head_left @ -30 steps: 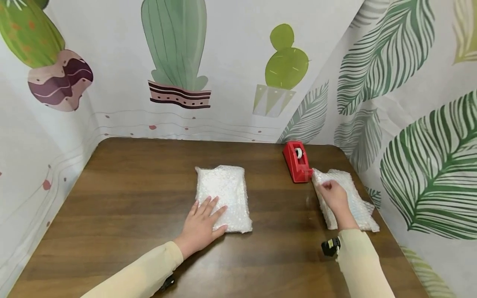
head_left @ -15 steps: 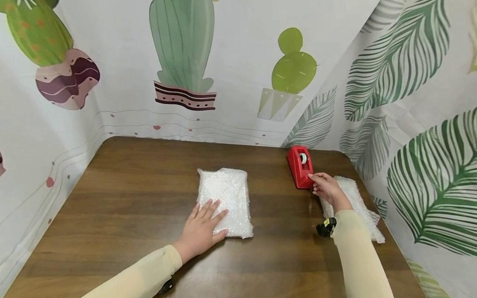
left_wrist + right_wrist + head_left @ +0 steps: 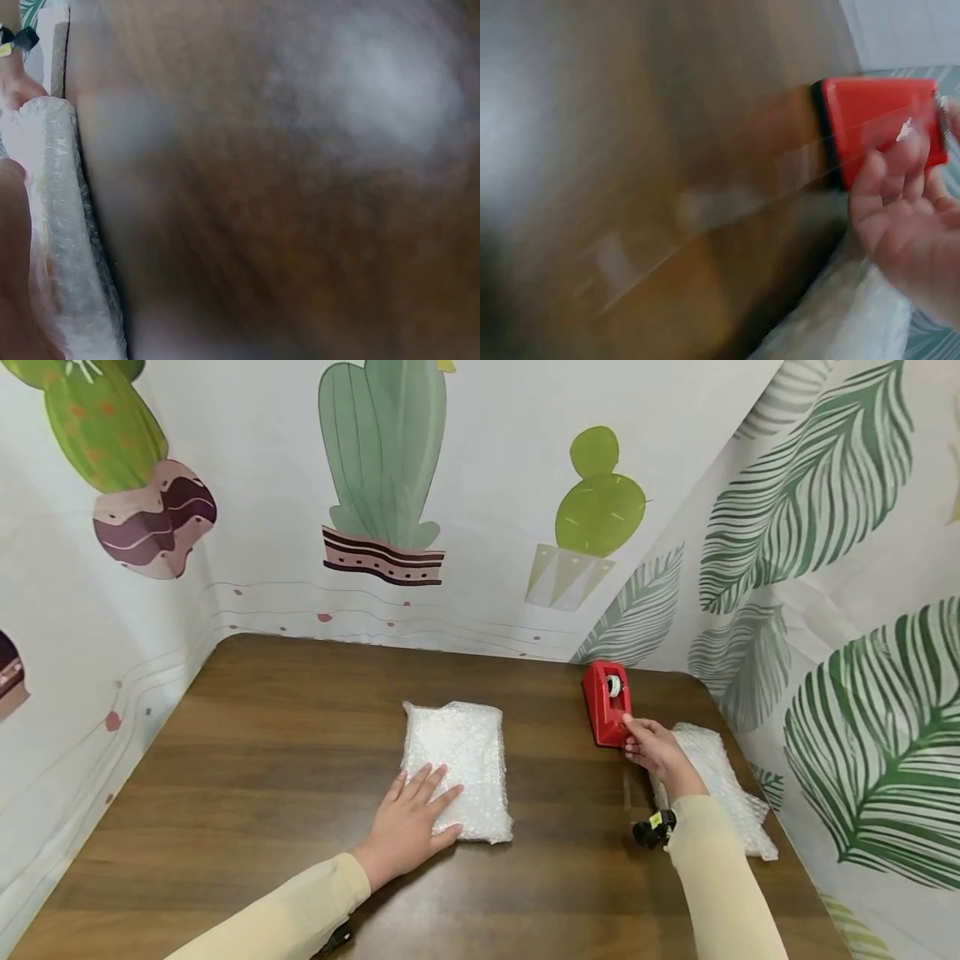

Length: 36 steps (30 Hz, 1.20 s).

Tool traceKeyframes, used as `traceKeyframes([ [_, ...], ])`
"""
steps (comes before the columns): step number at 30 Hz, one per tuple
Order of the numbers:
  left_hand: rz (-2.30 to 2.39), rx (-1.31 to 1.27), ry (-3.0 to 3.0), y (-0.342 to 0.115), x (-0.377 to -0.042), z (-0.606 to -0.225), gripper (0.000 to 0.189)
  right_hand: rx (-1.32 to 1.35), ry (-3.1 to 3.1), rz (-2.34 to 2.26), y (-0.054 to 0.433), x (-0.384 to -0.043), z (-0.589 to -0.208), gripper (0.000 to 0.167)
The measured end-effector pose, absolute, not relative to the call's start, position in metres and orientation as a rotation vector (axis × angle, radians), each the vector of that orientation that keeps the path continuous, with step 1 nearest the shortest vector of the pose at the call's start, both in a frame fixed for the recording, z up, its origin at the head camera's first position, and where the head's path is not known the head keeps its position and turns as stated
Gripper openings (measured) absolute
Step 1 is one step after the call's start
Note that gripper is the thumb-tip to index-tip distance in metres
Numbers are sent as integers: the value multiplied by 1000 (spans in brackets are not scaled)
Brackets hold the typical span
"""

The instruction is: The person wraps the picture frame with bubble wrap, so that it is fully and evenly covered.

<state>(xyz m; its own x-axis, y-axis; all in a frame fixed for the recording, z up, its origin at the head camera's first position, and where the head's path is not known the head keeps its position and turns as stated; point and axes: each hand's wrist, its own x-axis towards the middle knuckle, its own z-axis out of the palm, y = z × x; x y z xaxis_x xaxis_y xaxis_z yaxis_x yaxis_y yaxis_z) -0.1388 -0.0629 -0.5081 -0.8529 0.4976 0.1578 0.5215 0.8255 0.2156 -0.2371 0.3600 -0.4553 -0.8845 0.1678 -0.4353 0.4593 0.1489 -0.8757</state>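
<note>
My left hand [image 3: 408,828] rests flat, fingers spread, on the near-left part of a bubble-wrapped package [image 3: 468,747] in the middle of the table. At the right, my right hand [image 3: 655,752] is at the front cutter end of a red tape dispenser [image 3: 598,697]. Its thumb and fingers pinch a long strip of clear tape [image 3: 731,210], which in the right wrist view trails down from the dispenser over the tabletop. The left wrist view shows the side of the wrapped package [image 3: 71,217] beside part of the left hand.
A second bubble-wrapped package [image 3: 727,793] lies near the right table edge, partly under my right forearm. The brown wooden table [image 3: 262,735] meets a cactus-print cloth wall [image 3: 487,485] at the back and leaf-print cloth at the right.
My right hand has moved from above the second package leftward to the front of the tape dispenser. My left hand keeps its place on the middle package. The head view has shifted slightly.
</note>
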Motion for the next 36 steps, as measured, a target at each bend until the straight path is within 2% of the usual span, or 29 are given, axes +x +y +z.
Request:
traceKeyframes([
  [2,-399,-820,-2905,-62,-139,-508,55,605,2180,-1843,361,-229,-459,76],
  [4,-407,-813,-2907,-62,-139,-507,54,598,2169,-1863,360,-220,-462,74],
  [9,-438,-799,-2943,-63,-140,-506,54,655,2109,-1926,353,-208,-470,22],
  [11,-443,-800,-2955,-63,-140,-507,54,675,2108,-1964,350,-208,-474,13],
  [20,-415,-798,-2963,-62,-140,-508,55,747,2405,-1742,334,-218,-484,23],
  [36,-395,-806,-2946,-62,-140,-508,55,666,2351,-1754,339,-221,-483,18],
])
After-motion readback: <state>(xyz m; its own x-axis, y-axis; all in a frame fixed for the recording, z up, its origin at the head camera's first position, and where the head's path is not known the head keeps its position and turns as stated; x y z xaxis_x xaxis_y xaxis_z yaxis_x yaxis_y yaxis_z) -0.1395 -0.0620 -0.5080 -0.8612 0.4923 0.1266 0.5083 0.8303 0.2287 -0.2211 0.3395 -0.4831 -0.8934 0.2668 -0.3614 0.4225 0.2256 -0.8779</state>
